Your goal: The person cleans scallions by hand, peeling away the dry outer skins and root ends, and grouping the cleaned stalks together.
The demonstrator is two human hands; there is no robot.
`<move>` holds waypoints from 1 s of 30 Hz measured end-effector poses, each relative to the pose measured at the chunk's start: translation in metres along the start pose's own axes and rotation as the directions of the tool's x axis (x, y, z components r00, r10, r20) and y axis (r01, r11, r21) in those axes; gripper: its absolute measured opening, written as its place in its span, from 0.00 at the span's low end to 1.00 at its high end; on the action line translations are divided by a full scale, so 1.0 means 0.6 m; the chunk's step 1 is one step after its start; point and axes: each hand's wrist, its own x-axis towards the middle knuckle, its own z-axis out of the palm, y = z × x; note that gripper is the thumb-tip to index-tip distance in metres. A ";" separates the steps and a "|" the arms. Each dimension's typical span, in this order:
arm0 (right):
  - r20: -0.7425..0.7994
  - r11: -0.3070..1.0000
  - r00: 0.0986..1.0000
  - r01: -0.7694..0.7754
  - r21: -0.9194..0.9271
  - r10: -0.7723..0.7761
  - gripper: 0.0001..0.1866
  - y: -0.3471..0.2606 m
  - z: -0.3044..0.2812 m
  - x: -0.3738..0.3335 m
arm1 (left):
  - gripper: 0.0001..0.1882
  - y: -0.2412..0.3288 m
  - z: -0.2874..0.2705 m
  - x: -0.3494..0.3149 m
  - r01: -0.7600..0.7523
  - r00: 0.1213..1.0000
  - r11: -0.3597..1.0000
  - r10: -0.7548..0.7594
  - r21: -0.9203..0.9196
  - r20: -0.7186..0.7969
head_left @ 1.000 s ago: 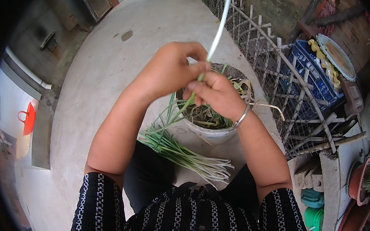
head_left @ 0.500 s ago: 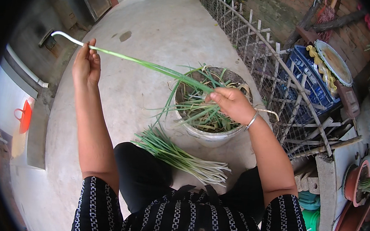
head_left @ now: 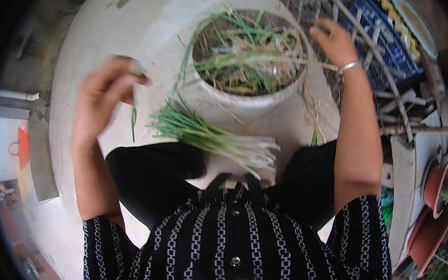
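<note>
My left hand (head_left: 104,93), blurred by motion, is raised over the floor left of the bucket. Its fingers are curled together; what they hold, if anything, is smeared. A thin green leaf (head_left: 133,124) shows just below them. Beyond the bucket's right rim, my right hand (head_left: 334,42) has its thumb and forefinger apart and nothing visible in it. The pale round bucket (head_left: 248,100) holds green and withered scallion leaves (head_left: 256,61). A bunch of scallions (head_left: 213,136) lies on the floor before me, white ends to the right.
Dry strands with a green tip (head_left: 315,121) are between bucket and right knee. A lattice fence (head_left: 380,60) and blue crate (head_left: 385,34) stand at the right. Reddish-brown flower pots (head_left: 437,188) line the right edge; an orange-red object (head_left: 21,147) is at left.
The long scallion stretched between my hands no longer shows there. My left hand came down and nearer; my right hand moved away from the bucket to the right. The view tilted lower.
</note>
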 end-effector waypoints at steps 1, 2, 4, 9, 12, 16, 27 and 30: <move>0.008 0.999 1.000 -0.014 -0.044 0.014 0.19 0.020 -0.011 -0.005 | 0.05 -0.025 0.049 -0.001 0.000 0.982 0.995 -0.019 0.099 0.190; 0.012 0.998 1.000 -0.002 -0.069 0.003 0.19 0.026 -0.019 -0.004 | 0.05 -0.046 0.085 -0.009 -0.022 0.935 0.978 -0.054 0.210 0.350; 0.042 0.990 0.998 -0.029 -0.135 0.035 0.19 0.030 -0.031 -0.012 | 0.06 -0.128 0.154 -0.024 -0.253 0.804 0.931 0.051 0.264 0.592; 0.138 0.980 0.988 -0.046 -0.191 0.073 0.17 0.038 -0.033 -0.036 | 0.05 -0.323 0.293 -0.050 -0.356 0.649 0.816 -0.134 0.455 0.749; 0.098 0.946 0.995 0.067 -0.318 -0.037 0.16 0.038 -0.020 -0.035 | 0.08 -0.409 0.351 -0.064 -0.260 0.576 0.732 -0.406 0.630 0.709; 0.167 0.969 0.985 0.001 -0.247 0.042 0.12 0.009 0.014 -0.023 | 0.14 -0.417 0.362 -0.087 -0.244 0.601 0.752 -0.378 0.612 0.704; 0.661 0.978 0.749 0.173 -0.119 -0.052 0.11 -0.098 0.121 0.000 | 0.09 -0.049 0.233 0.098 0.077 0.808 0.987 0.019 -0.139 0.589; 0.341 0.971 0.917 0.153 0.186 -0.209 0.10 -0.167 0.077 0.027 | 0.10 -0.073 0.209 0.125 0.377 0.904 0.836 -0.238 -0.399 0.354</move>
